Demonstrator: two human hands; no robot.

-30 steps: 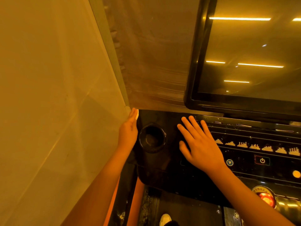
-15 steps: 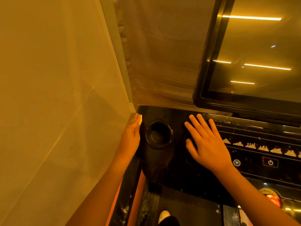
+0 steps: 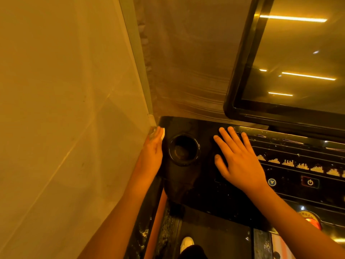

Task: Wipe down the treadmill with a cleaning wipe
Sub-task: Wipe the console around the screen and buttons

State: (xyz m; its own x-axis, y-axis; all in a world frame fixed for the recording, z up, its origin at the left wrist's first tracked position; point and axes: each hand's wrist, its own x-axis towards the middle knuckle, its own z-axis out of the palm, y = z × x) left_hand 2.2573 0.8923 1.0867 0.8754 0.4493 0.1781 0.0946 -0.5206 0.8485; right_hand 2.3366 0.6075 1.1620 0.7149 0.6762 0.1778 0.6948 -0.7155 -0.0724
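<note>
The black treadmill console (image 3: 197, 186) fills the lower middle, with a big dark screen (image 3: 298, 58) above it. My left hand (image 3: 152, 152) lies with straight fingers along the console's left edge, next to the wall. It presses a white cleaning wipe (image 3: 163, 134) against that edge; only a small corner of the wipe shows at my fingertips. My right hand (image 3: 240, 159) rests flat on the console top with fingers spread, just left of the lit button panel (image 3: 298, 165). It holds nothing.
A round cup holder (image 3: 183, 149) sits in the console between my hands. A pale wall (image 3: 65, 109) stands tight against the treadmill's left side. A red stop button (image 3: 313, 221) is at the lower right. My shoe (image 3: 186, 243) stands on the belt below.
My left hand has slid a little back toward me along the console's left edge, with the wipe under its fingers. My right hand has stayed flat in the same spot.
</note>
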